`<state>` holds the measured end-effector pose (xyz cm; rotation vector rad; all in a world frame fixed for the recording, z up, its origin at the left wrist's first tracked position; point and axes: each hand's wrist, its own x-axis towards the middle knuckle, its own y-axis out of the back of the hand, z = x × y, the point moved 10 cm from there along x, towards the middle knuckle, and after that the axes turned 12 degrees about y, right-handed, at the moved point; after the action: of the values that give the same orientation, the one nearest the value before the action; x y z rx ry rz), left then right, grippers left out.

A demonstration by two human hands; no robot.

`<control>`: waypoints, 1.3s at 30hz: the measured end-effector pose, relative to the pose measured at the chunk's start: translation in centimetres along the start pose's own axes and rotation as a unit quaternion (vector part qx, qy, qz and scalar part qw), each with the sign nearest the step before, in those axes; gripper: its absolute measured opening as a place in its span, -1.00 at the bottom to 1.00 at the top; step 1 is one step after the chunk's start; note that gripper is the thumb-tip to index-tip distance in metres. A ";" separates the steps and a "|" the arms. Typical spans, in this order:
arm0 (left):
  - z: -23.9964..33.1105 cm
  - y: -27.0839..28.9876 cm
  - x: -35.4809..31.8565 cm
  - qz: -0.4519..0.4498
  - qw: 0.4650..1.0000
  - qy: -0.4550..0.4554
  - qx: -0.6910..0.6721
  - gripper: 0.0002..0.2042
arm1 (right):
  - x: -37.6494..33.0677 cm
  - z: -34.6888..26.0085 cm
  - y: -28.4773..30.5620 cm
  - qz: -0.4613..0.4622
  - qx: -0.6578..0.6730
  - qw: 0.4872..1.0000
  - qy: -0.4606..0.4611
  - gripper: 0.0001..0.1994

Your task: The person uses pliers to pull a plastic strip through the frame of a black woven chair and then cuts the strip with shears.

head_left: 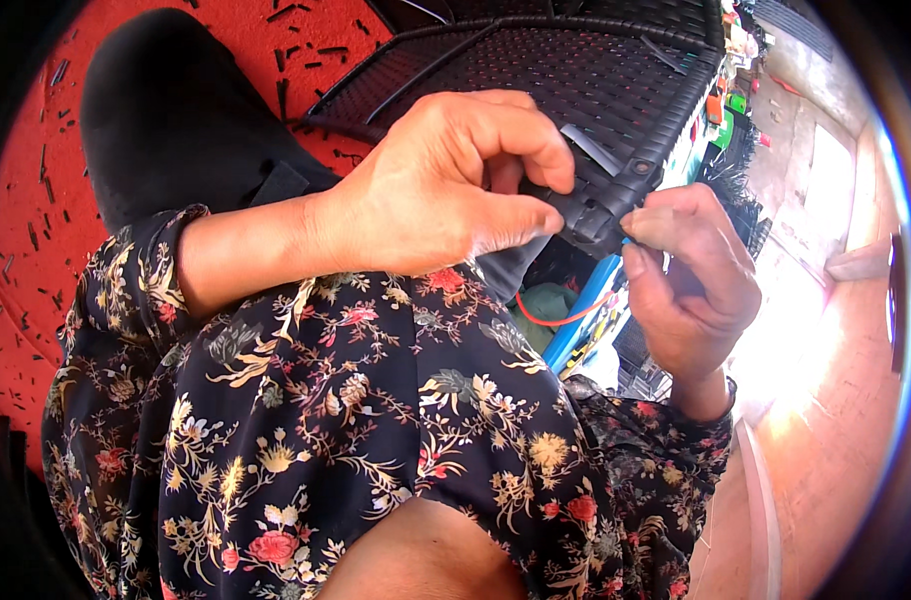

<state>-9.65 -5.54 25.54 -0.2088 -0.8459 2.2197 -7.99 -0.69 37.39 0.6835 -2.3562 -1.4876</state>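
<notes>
A black woven wicker-like panel [536, 80] extends away from my lap, its near corner wrapped in flat black strips. My left hand [446, 185] comes in from the left, thumb and index finger closed at the wrapped corner. Close by on the right, my right hand [701, 270] has its thumb and fingers bent together against the tip of that corner. Whatever lies between its fingertips is too small to make out. A loose grey-black strip end [594, 150] sticks up just beyond my left fingertips.
Red cloth [36, 290] scattered with short black strip scraps covers the left side. A blue-edged box or crate [581, 310] with an orange cord [551, 322] is below the corner. Small coloured items [726, 115] line the right, beside a pale floor [826, 440].
</notes>
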 end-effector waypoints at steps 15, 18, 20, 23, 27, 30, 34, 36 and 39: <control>1.1 -0.7 0.4 0.013 0.990 -0.077 0.120 -0.85 | 2.0 -0.1 -0.9 -0.145 -0.077 0.986 -0.024 -0.79; 0.9 -0.7 0.5 0.010 0.990 -0.073 0.119 -0.85 | 2.4 -0.4 -1.2 -0.173 -0.096 0.980 -0.012 -0.79; 1.0 -0.7 0.6 0.007 0.990 -0.079 0.116 -0.86 | 2.7 -0.7 -1.4 -0.189 -0.106 0.976 -0.002 -0.80; 0.8 -0.8 0.7 0.002 0.991 -0.076 0.107 -0.86 | 2.9 -1.0 -1.6 -0.210 -0.117 0.971 0.009 -0.80; 0.8 -0.7 0.7 0.004 0.990 -0.081 0.114 -0.86 | 3.0 -1.2 -1.7 -0.210 -0.126 0.969 0.023 -0.83; 0.7 -0.8 0.8 0.002 0.990 -0.072 0.120 -0.87 | 2.8 -0.8 -1.4 -0.177 -0.098 0.979 0.009 -0.85; 0.8 -0.7 0.9 0.005 0.990 -0.078 0.119 -0.88 | 2.2 0.1 -1.4 -0.171 -0.038 0.984 -0.041 -0.83; 0.6 -0.6 1.1 0.007 0.992 -0.061 0.114 -0.88 | 2.2 0.1 -1.2 -0.162 -0.046 0.985 -0.039 -0.82; 0.9 -0.6 1.0 0.012 0.990 -0.076 0.118 -0.87 | 2.0 0.5 -0.7 -0.139 -0.034 0.987 -0.070 -0.82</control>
<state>-10.38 -5.01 26.67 0.0646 -0.6554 2.3572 -9.75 -1.58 36.52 0.9525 -2.3736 -1.7757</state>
